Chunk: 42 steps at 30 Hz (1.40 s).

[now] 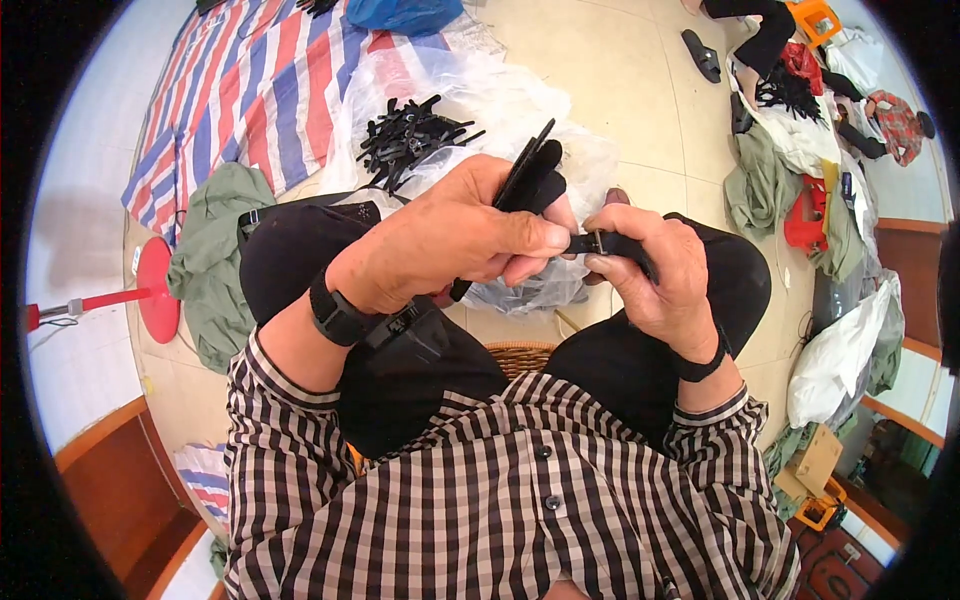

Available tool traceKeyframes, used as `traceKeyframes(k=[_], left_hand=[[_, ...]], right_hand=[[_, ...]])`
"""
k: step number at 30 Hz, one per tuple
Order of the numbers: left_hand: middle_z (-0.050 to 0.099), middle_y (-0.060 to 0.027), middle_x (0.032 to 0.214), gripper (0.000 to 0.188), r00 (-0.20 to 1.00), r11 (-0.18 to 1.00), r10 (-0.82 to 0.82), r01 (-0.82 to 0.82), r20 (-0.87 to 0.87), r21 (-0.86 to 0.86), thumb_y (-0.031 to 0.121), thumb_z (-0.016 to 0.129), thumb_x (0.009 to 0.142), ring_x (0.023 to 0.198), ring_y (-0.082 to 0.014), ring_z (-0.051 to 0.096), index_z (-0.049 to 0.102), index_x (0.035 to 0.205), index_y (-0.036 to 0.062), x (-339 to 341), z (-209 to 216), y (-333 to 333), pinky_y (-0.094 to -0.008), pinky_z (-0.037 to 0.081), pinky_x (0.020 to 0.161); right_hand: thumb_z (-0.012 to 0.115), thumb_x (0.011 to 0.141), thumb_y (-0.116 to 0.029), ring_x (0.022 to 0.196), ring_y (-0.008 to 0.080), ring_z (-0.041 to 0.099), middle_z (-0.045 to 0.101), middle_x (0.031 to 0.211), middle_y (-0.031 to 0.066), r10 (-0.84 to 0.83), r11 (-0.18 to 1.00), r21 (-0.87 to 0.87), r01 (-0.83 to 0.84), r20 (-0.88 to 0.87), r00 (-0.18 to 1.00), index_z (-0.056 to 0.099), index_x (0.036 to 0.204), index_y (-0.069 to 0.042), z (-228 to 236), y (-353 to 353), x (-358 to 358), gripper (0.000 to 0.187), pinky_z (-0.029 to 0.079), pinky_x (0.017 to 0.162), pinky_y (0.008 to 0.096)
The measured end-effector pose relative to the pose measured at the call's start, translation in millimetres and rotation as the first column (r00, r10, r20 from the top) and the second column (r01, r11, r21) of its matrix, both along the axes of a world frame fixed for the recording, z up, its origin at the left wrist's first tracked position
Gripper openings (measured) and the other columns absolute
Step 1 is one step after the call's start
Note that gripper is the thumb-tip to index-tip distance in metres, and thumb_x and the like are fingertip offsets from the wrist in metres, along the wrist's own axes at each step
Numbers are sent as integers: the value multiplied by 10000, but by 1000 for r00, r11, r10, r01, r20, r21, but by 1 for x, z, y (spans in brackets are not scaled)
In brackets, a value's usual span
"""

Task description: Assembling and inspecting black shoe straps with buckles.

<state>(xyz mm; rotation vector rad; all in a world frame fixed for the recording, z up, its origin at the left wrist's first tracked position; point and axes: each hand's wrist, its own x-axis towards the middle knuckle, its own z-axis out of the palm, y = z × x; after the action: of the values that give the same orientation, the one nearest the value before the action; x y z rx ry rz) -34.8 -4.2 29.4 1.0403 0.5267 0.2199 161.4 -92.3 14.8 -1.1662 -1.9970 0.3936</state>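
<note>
My left hand (pixel 440 235) is closed around a small bundle of flat black straps (pixel 532 172), which stick up past the fingers. Its thumb and fingertips also pinch one end of a black strap stretched across to my right hand (pixel 668 285). Closed too, the right hand grips that strap beside a small dark metal buckle (pixel 598 242); part of the strap is hidden in the palm. Beyond the hands, a heap of similar black straps (pixel 405 140) lies on clear plastic sheeting (pixel 520 95). Another black strap-like piece (pixel 398 325) rests by my left thigh, below the wrist.
A striped tarp (pixel 270 100) covers the floor at far left. Green cloth (pixel 215 275) and a red round base (pixel 160 290) with a pole stand left of my knee. A slipper (pixel 702 56), an orange stool (pixel 815 20), a white bag (pixel 838 365) and another person's legs are at right.
</note>
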Motion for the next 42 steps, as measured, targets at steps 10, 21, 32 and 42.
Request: traceKeyframes(k=[10,21,32,42], left_hand=[[506,5,564,146,999,1000,29,-29,-21,-5,161,611,812,415,-38,411,580,878,35,2,2,-1,-182,331,390],[506,7,563,166,995,995,-30,40,-100,96,204,611,817,439,-38,403,564,861,50,3,2,-3,-187,291,398],[489,11,575,195,996,993,-39,47,-75,111,205,627,825,467,-48,423,565,911,41,3,2,-6,-190,295,415],[487,23,552,133,998,990,-8,17,-60,142,132,632,810,469,-41,431,563,858,29,6,3,-12,-193,323,430]], right_hand=[[660,743,-79,691,274,627,626,910,140,-11,990,-138,-13,-172,985,544,1010,0,-3,0,-4,302,475,579,308],[675,721,-89,605,216,602,627,836,86,17,1000,-14,-17,21,1000,535,980,-13,0,1,-4,303,430,517,290],[704,693,-138,534,169,511,629,830,24,-51,997,67,42,134,990,559,944,-46,2,-6,0,305,363,510,282],[710,678,-106,581,216,585,626,796,79,-35,998,62,27,129,991,541,959,-29,6,-8,0,337,428,515,295]])
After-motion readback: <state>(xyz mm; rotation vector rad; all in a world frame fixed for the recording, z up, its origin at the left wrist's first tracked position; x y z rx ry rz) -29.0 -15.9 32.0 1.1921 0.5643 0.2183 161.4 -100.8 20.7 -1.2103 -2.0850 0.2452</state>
